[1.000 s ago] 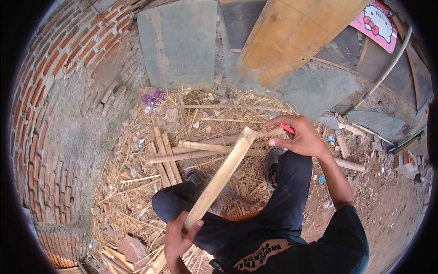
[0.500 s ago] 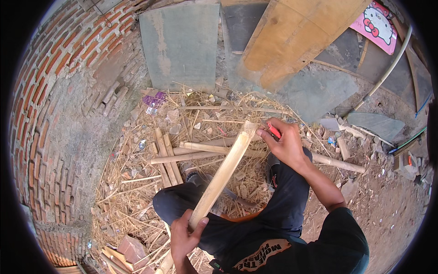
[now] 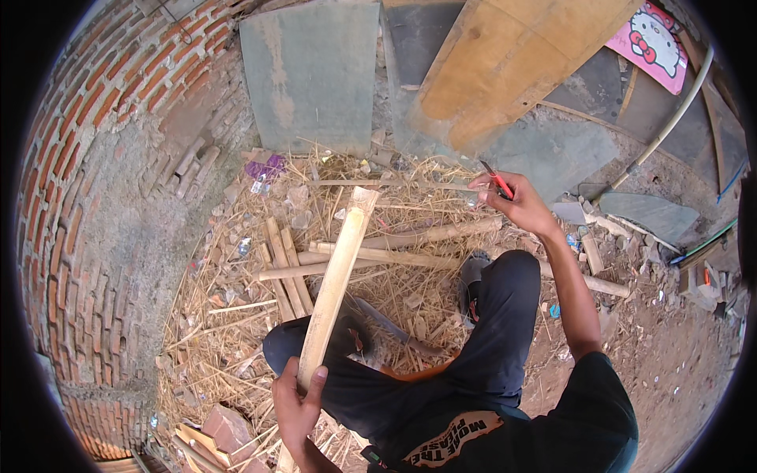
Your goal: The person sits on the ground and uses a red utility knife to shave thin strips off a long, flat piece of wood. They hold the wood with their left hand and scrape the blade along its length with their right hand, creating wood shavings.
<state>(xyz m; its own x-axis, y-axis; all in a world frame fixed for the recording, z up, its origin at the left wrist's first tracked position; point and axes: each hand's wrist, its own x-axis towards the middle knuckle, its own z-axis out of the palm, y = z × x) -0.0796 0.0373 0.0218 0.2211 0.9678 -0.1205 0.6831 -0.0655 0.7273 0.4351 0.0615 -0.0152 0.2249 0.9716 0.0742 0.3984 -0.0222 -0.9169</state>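
Observation:
My left hand is closed round the lower part of a split bamboo piece, which slants up and slightly right over my left knee. The bamboo's far end looks pale and cut. Off to the right, apart from the bamboo, my right hand grips a small knife with a red handle. Its dark, narrow blade points up and to the left.
Bamboo strips and poles lie on straw-littered ground around my feet. A machete-like blade rests between my legs. Brick wall stands at left; a grey panel and wooden board lean at the back.
My right hand with the knife has moved up and right, away from the bamboo's far end. My left hand has shifted left, and the bamboo now stands steeper and further left.

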